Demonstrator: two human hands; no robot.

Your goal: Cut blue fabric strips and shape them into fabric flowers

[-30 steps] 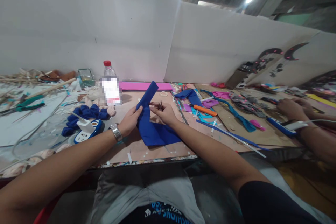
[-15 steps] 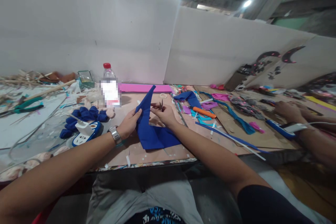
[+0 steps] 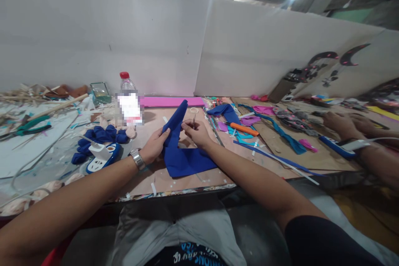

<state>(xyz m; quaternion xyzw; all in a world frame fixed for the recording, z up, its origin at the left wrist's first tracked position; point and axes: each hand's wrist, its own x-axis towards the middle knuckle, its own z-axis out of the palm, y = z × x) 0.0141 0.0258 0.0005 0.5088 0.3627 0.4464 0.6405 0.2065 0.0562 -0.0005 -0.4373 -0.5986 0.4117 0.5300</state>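
A deep blue sheet of crepe paper or cloth (image 3: 187, 163), bent like an L, lies partly on the table, with one narrow arm raised. My left hand (image 3: 156, 144), with a metal watch at the wrist, is closed on the left edge of that raised arm. Just right of the sheet, my right hand (image 3: 197, 134) is closed around small scissors (image 3: 194, 121), whose blades point upward. The scissors' handles are hidden in the fingers. My right fingertips are close to the raised blue edge; whether they touch it I cannot tell.
A blue-white power strip (image 3: 104, 158) and dark blue bundles (image 3: 102, 136) lie to the left, near a red-capped bottle (image 3: 124, 75). An orange cutter (image 3: 244, 129) and coloured scraps lie right. Another person's hands (image 3: 339, 126) work at far right. A white partition (image 3: 149, 45) stands behind.
The raised blue arm has tilted slightly right. My right hand has turned a little, and the scissor blades, spread before, now look nearly together. The camera view has shifted slightly.
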